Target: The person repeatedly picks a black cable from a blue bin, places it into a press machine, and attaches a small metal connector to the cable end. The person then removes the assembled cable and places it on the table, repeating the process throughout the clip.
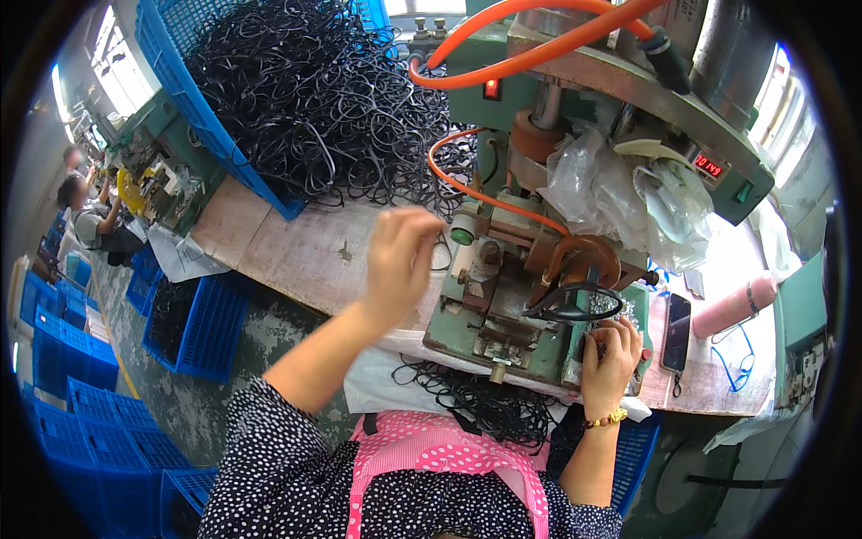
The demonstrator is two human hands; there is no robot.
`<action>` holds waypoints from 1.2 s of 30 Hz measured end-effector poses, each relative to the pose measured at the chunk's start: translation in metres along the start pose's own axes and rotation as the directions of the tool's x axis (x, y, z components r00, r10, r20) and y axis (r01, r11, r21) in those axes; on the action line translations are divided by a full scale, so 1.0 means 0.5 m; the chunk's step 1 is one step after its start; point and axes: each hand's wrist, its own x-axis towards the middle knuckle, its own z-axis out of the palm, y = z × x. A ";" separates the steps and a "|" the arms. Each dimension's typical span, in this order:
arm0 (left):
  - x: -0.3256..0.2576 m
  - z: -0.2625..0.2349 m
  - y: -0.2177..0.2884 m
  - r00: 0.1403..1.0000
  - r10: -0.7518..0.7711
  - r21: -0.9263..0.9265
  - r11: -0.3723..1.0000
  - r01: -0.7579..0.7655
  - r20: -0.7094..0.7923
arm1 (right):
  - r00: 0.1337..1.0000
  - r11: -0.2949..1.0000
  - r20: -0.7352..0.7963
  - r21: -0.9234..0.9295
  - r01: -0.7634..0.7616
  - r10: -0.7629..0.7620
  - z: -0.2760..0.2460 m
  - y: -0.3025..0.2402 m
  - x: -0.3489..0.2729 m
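My left hand (401, 259) is raised over the table, left of a small green-based press (489, 314). Its fingers are drawn together, somewhat blurred; a thin dark strand shows by the fingertips, but I cannot tell if they hold it. On the press's right side, my right hand (611, 357) reaches into a tray of small shiny metal pieces (607, 307). Those fingers are bent together, and whatever they pinch is hidden. A black cord loop (584, 313) sticks out of the press just above this hand.
A blue crate (211, 135) spills a big heap of black cords (314, 99) at the back. More cords (485, 400) lie in front of me. Orange hoses (539, 56) cross the machine. A phone (676, 332) and pink bottle (736, 307) stand right. Blue crates and people are far left.
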 end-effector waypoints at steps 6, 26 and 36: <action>0.106 0.035 -0.196 0.920 0.193 0.513 0.782 -0.355 0.342 | 0.974 0.991 -0.200 0.107 -0.085 0.105 0.020 0.006 -0.016; 0.129 -0.119 -0.185 0.953 0.221 0.344 0.896 -0.281 0.205 | 0.969 0.964 -0.240 0.264 0.010 0.056 0.005 0.010 -0.025; 0.017 -0.130 0.052 0.863 -0.477 -0.624 0.627 0.467 0.166 | 0.956 0.724 -0.092 0.674 -0.146 0.279 -0.035 -0.049 0.016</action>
